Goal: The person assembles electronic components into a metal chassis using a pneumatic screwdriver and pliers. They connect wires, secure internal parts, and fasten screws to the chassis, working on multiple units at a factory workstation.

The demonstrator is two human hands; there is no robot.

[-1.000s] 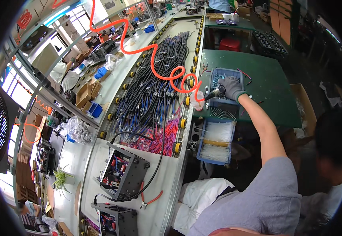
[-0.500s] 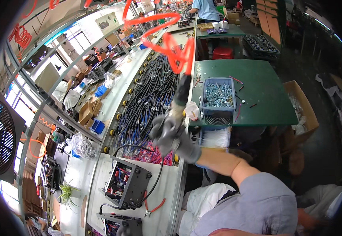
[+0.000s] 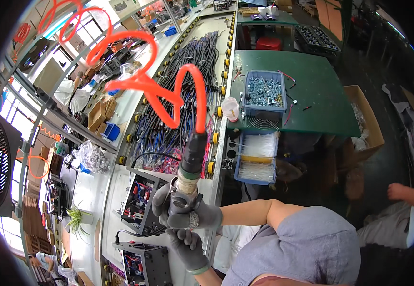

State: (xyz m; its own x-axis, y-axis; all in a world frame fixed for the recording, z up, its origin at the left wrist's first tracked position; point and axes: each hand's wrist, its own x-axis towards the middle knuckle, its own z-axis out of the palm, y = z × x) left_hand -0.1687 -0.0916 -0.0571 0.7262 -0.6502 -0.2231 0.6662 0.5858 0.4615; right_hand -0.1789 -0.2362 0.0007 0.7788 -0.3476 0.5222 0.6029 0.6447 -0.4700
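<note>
Just above the left hand [image 3: 188,250], in the head view, the gloved right hand [image 3: 192,215] is wrapped around a power tool [image 3: 187,183] — its long axis near upright, its top leaning slightly right, its lower end hidden among the gloves. The left hand, also gloved, has its fingers curled; whether it grips anything, or touches the tool, I cannot tell. Just left of the right hand sits a dark wired box [image 3: 149,217]; a second box [image 3: 155,267] is beside the left hand, also leftward. From the tool's top an orange hose [image 3: 201,109] loops up and left, crossing in front of the cable bundle [image 3: 209,52]. Well up and right of both hands — on the green counter [image 3: 321,90] — stand a cup [image 3: 230,109] and a parts tray [image 3: 264,109].
</note>
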